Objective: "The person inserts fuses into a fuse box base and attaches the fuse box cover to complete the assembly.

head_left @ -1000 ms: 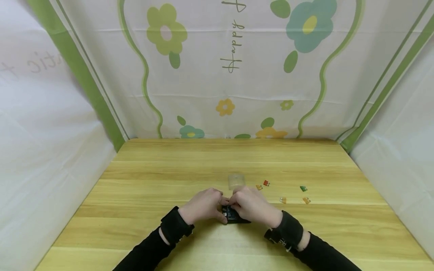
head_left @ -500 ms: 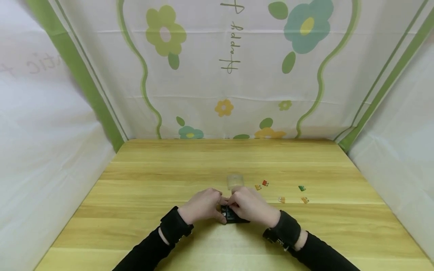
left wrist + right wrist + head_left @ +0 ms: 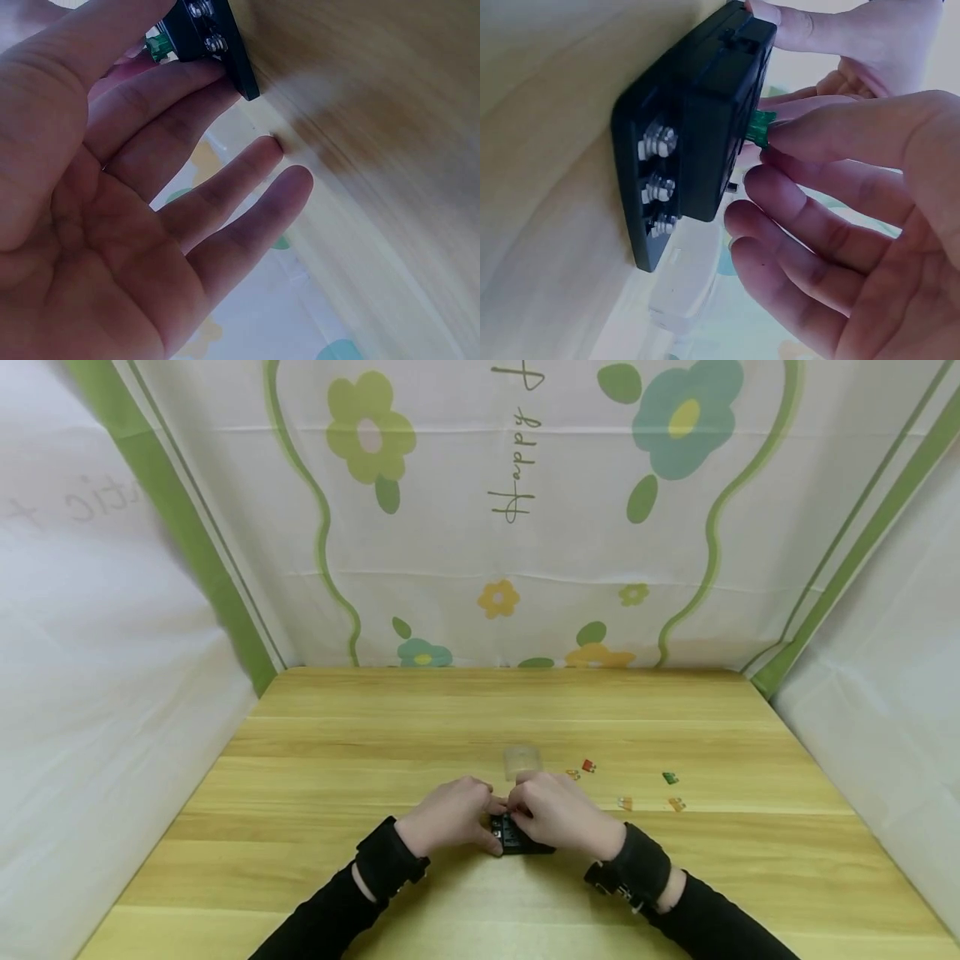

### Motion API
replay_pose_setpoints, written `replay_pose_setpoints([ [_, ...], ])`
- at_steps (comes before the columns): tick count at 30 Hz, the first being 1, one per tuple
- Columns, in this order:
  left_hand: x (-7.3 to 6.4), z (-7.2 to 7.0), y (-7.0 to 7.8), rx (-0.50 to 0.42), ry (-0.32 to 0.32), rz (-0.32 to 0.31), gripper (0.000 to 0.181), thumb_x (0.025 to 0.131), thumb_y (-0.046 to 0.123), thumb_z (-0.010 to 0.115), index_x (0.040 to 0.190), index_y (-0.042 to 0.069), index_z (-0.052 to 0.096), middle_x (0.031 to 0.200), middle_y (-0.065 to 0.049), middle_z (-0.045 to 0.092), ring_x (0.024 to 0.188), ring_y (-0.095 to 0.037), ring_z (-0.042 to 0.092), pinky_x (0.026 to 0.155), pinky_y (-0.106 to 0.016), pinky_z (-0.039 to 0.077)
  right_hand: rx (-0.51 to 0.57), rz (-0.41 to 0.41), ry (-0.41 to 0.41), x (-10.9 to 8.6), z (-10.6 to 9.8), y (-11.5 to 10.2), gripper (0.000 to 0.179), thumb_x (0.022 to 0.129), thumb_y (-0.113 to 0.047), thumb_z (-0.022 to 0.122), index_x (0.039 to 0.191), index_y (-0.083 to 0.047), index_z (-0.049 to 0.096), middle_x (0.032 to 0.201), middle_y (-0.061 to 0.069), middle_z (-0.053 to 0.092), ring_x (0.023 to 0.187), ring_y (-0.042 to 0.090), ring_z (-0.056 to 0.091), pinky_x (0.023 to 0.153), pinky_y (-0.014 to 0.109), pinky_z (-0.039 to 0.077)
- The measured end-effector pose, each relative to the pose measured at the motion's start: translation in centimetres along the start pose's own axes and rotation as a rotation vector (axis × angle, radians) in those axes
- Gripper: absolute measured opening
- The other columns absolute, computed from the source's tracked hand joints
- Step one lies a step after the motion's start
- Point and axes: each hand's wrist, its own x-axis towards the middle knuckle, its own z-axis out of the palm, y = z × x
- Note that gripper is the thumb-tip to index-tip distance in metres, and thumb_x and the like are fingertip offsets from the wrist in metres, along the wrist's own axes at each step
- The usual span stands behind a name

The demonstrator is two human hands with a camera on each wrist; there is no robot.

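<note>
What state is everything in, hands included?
Black block: lying on the table
Green piece: against the block's top, depth unclear
Left hand: gripping the block
Right hand: pinching the green piece
Clear cover: off, on the table
Red piece, second green piece, three orange pieces: loose

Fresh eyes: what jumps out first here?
First, the flower-printed cloth behind the table. Next, near the table's front middle, the right grip pinching a green fuse at the black block that the left grip holds. Beyond them, a red fuse stands out among five loose ones, right of the pale cover.
</note>
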Motion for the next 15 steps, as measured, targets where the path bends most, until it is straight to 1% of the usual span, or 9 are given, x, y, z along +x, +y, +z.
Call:
replay_pose_setpoints([
  [2,0.03,-0.04,0.05,-0.001,0.000,-0.002,0.048,0.070,0.034,0.090,0.112,0.016,0.076,0.107,0.005,0.070,0.074,-0.002,0.055,0.062,-0.020,0.039,0.002,-0.001,0.000,0.01,0.00,0.04,0.016,0.081,-0.010,0.075,0.069,-0.018,0.069,0.069,-0.011,0.044,0.055,0.003,0.040,0.046,0.020,0.033],
  [5,-0.04,-0.11,0.12,0.009,0.000,0.004,0.049,0.070,0.034,0.090,0.114,0.016,0.076,0.103,0.006,0.071,0.068,-0.002,0.048,0.061,-0.020,0.037,-0.022,-0.020,0.015,0.04,0.20,0.02,0.017,0.080,-0.009,0.076,0.067,-0.019,0.069,0.068,-0.011,0.044,0.056,0.003,0.039,0.047,0.021,0.034],
  [9,-0.13,-0.17,0.18,0.023,0.002,0.014,0.049,0.071,0.033,0.089,0.115,0.016,0.076,0.091,0.010,0.068,0.065,-0.003,0.041,0.059,-0.019,0.035,-0.062,-0.045,0.039,0.07,0.48,-0.08,0.019,0.080,-0.008,0.076,0.066,-0.020,0.070,0.067,-0.011,0.042,0.055,0.003,0.038,0.046,0.021,0.031],
  [12,-0.14,-0.19,0.23,0.028,0.002,0.020,0.048,0.071,0.033,0.089,0.114,0.018,0.076,0.083,0.012,0.063,0.064,-0.003,0.039,0.058,-0.019,0.035,-0.061,-0.036,0.032,0.05,0.52,-0.14,0.018,0.080,-0.009,0.077,0.066,-0.019,0.071,0.067,-0.011,0.041,0.054,0.003,0.037,0.046,0.020,0.030],
  [15,-0.16,-0.26,0.26,0.032,0.004,0.027,0.046,0.071,0.033,0.089,0.113,0.019,0.077,0.080,0.013,0.060,0.064,-0.004,0.039,0.058,-0.019,0.035,-0.055,-0.021,0.026,0.05,0.43,-0.28,0.018,0.080,-0.008,0.077,0.066,-0.019,0.071,0.067,-0.011,0.042,0.054,0.003,0.037,0.045,0.020,0.031],
])
